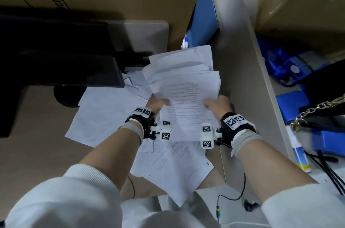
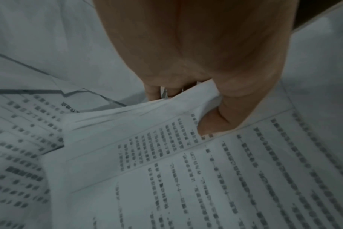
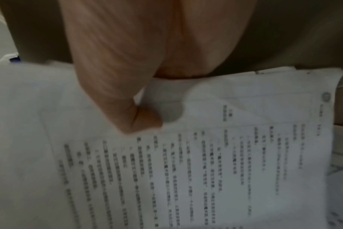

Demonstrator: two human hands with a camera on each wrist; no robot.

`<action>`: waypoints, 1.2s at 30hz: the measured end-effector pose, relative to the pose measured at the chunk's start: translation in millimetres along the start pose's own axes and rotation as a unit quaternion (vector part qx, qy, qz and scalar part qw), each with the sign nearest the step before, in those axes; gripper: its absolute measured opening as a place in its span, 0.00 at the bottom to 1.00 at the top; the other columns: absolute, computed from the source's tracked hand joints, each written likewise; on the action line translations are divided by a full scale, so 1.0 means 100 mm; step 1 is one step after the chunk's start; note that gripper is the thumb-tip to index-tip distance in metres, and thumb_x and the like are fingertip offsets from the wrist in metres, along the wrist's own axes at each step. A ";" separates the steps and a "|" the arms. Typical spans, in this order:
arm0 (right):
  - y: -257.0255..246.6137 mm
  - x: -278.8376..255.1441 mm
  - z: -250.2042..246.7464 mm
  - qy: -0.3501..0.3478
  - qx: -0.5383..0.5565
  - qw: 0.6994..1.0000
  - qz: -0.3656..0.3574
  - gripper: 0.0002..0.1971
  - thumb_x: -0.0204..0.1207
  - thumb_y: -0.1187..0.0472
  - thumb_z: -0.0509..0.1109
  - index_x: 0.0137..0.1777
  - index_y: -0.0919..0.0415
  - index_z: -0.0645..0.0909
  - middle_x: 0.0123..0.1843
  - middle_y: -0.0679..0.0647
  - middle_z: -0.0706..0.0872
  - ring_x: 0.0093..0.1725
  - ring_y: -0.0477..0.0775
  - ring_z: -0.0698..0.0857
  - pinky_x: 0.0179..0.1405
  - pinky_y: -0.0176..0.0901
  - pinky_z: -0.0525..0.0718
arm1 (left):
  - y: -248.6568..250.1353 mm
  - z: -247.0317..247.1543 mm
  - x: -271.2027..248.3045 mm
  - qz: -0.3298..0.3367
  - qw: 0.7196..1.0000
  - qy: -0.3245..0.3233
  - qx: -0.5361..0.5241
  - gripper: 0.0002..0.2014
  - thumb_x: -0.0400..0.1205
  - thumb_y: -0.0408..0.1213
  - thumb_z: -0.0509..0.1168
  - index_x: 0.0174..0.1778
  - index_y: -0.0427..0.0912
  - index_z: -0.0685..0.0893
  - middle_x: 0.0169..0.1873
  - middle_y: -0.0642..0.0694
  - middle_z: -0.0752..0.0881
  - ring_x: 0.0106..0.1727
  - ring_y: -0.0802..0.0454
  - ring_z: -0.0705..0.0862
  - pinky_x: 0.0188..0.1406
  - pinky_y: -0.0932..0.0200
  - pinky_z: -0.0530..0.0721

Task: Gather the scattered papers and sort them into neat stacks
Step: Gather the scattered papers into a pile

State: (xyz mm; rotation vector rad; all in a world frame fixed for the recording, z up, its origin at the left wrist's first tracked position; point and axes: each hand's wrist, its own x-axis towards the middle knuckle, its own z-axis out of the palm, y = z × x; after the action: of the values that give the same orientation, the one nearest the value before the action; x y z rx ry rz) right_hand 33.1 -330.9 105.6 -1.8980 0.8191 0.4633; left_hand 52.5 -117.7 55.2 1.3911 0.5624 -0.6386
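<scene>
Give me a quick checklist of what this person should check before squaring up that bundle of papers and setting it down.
1. Left hand grips the bundle of papers: ok, thumb on top in the left wrist view.
2. Right hand grips the bundle: ok, thumb presses the top sheet.
3. Bundle edges aligned: not ok, the sheets fan out at the far end.
4. All papers gathered: not ok, loose sheets lie on the desk under the hands.
5. Free spot for a stack: cannot tell, the loose sheets cover the near desk.
6. Sheets all facing one way: cannot tell.
</scene>
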 end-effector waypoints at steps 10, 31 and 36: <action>0.04 0.12 -0.05 -0.005 0.018 1.000 -0.011 0.21 0.54 0.53 0.74 0.46 0.64 0.86 0.42 0.58 0.91 0.47 0.62 0.90 0.52 0.54 0.86 | 0.03 0.05 0.17 -0.040 0.999 -0.012 0.016 0.09 0.53 0.28 0.63 0.22 0.45 0.72 0.34 0.44 0.73 0.36 0.45 0.69 0.34 0.57 0.64; 0.36 -0.19 0.62 -0.100 -0.072 0.983 -0.138 0.13 0.79 0.62 0.70 0.61 0.64 0.85 0.55 0.55 0.89 0.55 0.56 0.86 0.55 0.44 0.82 | -0.84 -0.34 -1.02 0.025 0.978 0.173 -0.114 0.04 0.84 0.28 0.70 0.45 0.39 0.87 0.41 0.42 0.90 0.41 0.46 0.89 0.53 0.47 0.89; 0.81 -0.27 0.71 -0.139 -0.187 0.968 -0.090 0.16 0.79 0.56 0.73 0.63 0.62 0.85 0.59 0.55 0.88 0.59 0.59 0.86 0.58 0.43 0.81 | -1.36 -0.46 -1.04 -0.042 0.966 0.214 -0.143 0.02 0.84 0.29 0.70 0.50 0.36 0.88 0.52 0.34 0.90 0.56 0.36 0.89 0.56 0.45 0.89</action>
State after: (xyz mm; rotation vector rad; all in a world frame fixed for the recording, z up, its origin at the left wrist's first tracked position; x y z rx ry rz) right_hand -41.7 -282.1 39.5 -2.1623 0.3882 0.7925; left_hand -116.6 -72.7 26.8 1.2374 1.0208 -0.3035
